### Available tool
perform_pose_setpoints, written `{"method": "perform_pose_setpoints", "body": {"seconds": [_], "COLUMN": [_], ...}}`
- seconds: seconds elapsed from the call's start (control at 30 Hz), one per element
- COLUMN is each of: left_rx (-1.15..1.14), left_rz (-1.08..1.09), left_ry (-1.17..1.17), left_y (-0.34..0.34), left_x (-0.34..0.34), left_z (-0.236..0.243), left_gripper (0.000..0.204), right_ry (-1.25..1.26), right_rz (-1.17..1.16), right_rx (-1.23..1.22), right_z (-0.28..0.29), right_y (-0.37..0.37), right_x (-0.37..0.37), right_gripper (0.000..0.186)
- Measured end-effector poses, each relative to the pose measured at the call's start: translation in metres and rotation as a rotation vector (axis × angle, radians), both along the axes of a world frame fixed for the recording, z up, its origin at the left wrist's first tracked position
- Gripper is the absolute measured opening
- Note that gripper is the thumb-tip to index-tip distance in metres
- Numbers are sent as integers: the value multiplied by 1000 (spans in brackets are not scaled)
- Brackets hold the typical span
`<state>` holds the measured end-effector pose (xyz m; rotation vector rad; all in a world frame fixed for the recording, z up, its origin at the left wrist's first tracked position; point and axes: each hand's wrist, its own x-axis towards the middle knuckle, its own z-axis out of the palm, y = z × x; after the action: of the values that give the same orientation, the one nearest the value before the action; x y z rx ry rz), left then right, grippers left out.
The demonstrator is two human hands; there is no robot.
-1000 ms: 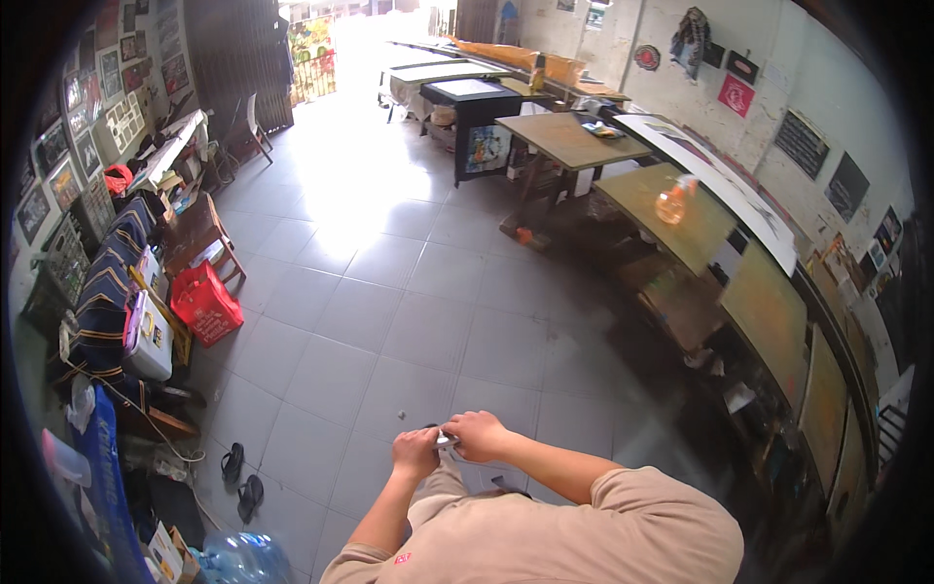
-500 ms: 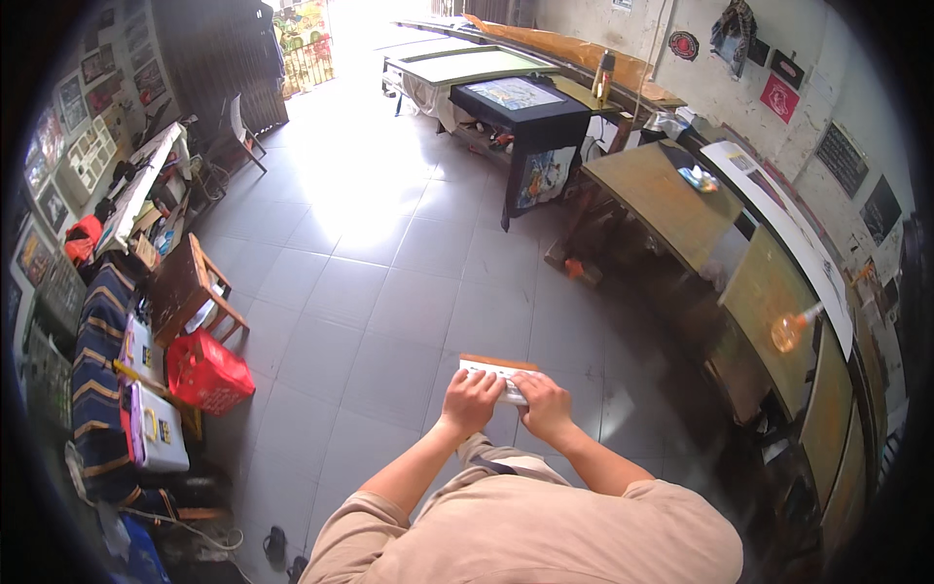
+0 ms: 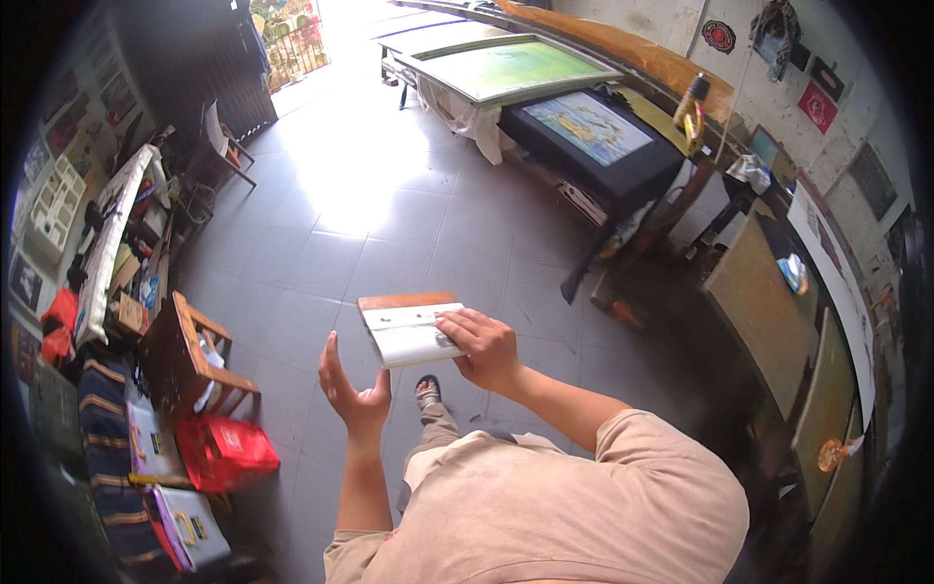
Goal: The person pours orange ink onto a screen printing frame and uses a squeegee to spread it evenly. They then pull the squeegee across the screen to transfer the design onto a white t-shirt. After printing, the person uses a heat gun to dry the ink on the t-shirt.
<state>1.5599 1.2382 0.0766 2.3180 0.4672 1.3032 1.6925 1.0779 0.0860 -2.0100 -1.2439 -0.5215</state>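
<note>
My right hand (image 3: 486, 346) grips a flat squeegee-like tool (image 3: 399, 333) by its right part, fingers over the white, riveted body; an orange-brown strip runs along the tool's far edge. My left hand (image 3: 355, 384) is open just left of and below the tool's left end, fingers raised and apart, with nothing in it. Beyond the hands and below them, my sandalled foot (image 3: 426, 391) shows on the grey tiled floor (image 3: 292, 321).
On the right stand worktables with a green framed screen (image 3: 516, 63), a printed picture on black cloth (image 3: 584, 127) and brown boards (image 3: 749, 311). Along the left are a wooden stool (image 3: 180, 360), a red bag (image 3: 224, 453), plastic cases (image 3: 190, 526) and a cluttered shelf (image 3: 122, 243).
My left hand has let go of the tool and opened. My right hand still holds it, now higher in view and more visible. The view has moved forward toward the far tables.
</note>
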Motion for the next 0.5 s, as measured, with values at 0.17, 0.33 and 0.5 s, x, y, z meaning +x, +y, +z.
{"method": "perform_pose_setpoints", "body": {"seconds": [0.17, 0.33, 0.5], "left_rx": [109, 51, 183], "left_rz": [-130, -321, -503], "left_ry": [-4, 64, 29], "left_y": [112, 193, 235], "left_x": [125, 270, 416], "left_z": [-6, 10, 42], "left_gripper": [69, 41, 40], "right_ry": [69, 75, 37], "right_rz": [-7, -87, -264], "right_rx": [-94, -124, -125], "right_z": [-16, 3, 36], "right_y": [123, 185, 204], "right_x": [112, 225, 337], "right_gripper": [40, 34, 38]}}
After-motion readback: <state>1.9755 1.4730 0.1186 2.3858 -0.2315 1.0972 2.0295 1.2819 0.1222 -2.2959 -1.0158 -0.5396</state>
